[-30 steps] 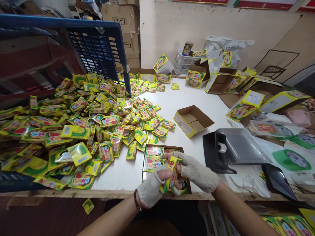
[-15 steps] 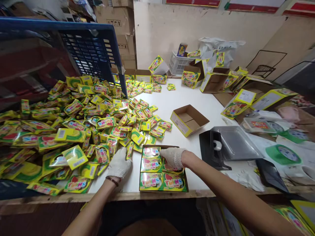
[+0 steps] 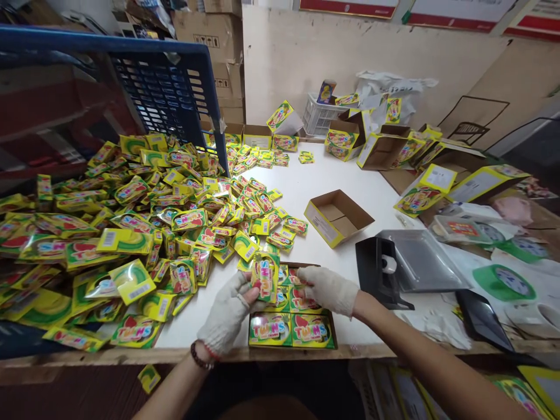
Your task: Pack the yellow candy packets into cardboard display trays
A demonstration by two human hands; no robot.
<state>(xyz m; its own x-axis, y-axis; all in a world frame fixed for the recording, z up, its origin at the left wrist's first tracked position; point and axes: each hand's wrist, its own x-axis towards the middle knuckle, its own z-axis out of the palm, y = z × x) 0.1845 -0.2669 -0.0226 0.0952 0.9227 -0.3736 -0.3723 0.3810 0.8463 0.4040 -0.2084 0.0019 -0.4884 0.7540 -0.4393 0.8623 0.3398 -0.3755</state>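
My left hand, in a white knit glove with bare fingertips showing, grips a small yellow-green Twins box upright. It is tilted above the left side of an open display carton. Inside the carton lie several more Twins boxes in two columns, printed faces up. My gloved right hand reaches over the carton's right side, fingers bent and closed at a Twins box in the top right; its fingertips are partly hidden. To the left spreads a large heap of the same small boxes.
An empty display carton sits beyond my right hand. Right of it are a black tape dispenser, a clear plastic tray and green tape. A blue crate stands at left; more cartons line the back.
My left hand has picked up a Twins box from beside the heap and brought it right, over the carton. My right hand has shifted slightly right.
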